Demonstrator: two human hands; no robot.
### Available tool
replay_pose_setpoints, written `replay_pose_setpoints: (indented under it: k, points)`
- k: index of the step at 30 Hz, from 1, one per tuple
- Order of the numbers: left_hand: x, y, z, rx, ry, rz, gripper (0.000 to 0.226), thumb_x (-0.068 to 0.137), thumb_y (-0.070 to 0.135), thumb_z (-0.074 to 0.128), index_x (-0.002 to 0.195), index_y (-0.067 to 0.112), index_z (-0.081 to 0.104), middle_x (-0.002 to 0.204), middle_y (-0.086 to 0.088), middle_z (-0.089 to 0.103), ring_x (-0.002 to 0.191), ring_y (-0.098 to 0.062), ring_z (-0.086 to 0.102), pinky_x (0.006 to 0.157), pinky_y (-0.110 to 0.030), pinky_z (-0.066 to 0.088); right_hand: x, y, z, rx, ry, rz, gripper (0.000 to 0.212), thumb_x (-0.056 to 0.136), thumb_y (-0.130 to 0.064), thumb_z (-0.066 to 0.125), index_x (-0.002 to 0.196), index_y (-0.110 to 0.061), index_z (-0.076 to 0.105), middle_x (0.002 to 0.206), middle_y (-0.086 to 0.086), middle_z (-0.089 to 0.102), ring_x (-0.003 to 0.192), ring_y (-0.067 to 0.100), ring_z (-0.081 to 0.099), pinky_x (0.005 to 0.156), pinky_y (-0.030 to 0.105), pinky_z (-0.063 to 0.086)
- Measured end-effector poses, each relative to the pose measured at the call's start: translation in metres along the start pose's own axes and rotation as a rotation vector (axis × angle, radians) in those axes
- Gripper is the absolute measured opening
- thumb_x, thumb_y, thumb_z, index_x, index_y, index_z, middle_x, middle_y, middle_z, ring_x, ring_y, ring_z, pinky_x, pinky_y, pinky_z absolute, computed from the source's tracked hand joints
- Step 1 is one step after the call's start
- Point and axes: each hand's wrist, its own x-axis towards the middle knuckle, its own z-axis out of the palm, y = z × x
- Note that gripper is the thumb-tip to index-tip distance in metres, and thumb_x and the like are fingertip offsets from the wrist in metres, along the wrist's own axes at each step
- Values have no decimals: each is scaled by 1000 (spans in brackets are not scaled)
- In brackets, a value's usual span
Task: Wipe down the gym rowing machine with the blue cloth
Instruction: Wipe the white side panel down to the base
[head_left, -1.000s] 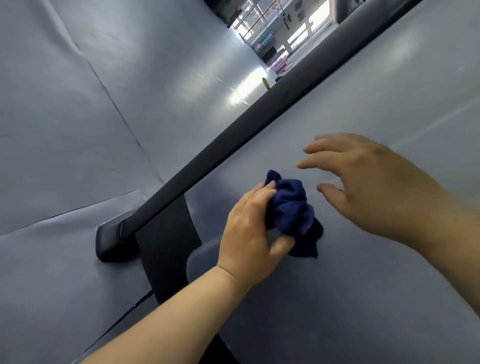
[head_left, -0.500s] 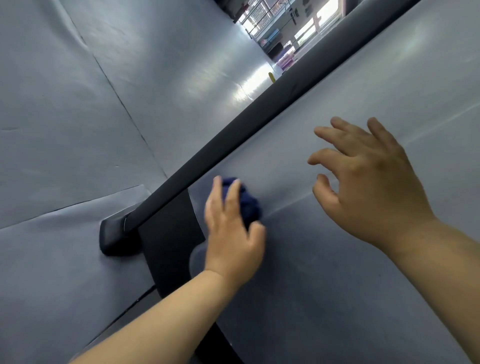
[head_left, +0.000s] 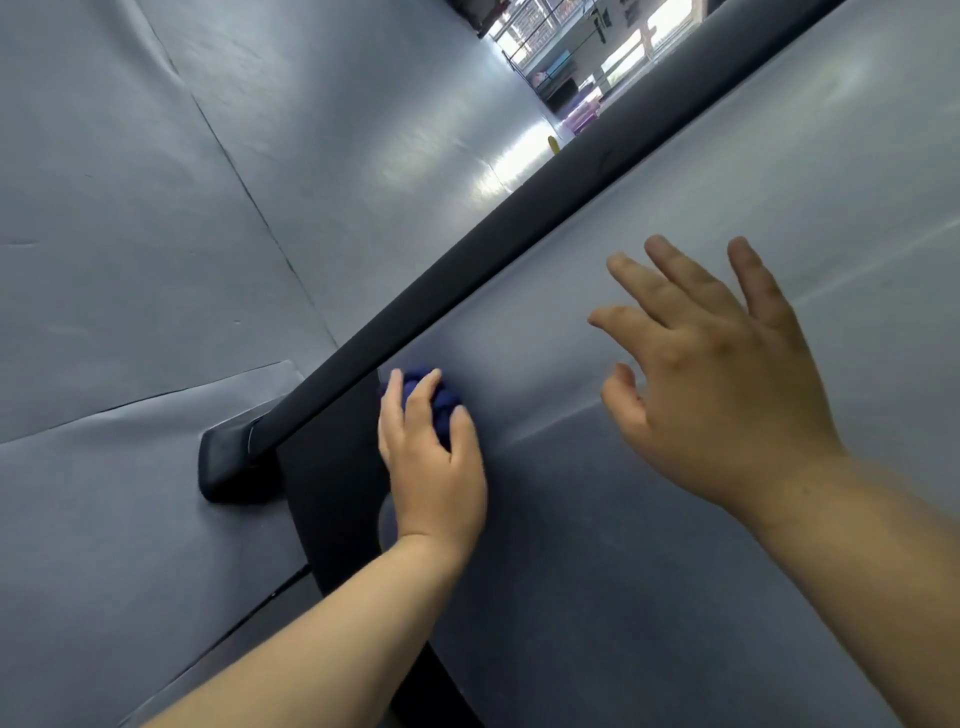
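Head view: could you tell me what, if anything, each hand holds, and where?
The left hand grips the crumpled dark blue cloth, fingers and thumb curled over the bunch; the right hand, fingers spread, holds nothing.

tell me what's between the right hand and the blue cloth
Only bare grey surface with a faint pale crease separates the right hand from the blue cloth, seen in the head view.
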Motion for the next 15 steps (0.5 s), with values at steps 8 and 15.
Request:
replay_pose_setpoints:
  k: [8,15]
  points:
    - [36,-1,4,58,-136,502,42,89,32,50,127,18,61,153,-1,36,143,-20,33,117,-25,24,1,0,3,-8,28,4,34,81,-23,52,109,-14,68,144,12,53,141,30,40,118,52,8]
    - [39,-10,-9,-40,-38,-67,44,96,36,38,138,28,49,158,7,26,146,-9,20,118,-27,17,4,-13,17,-57,78,13,34,84,-21,48,111,-12,66,142,12,54,140,34,40,116,59,12]
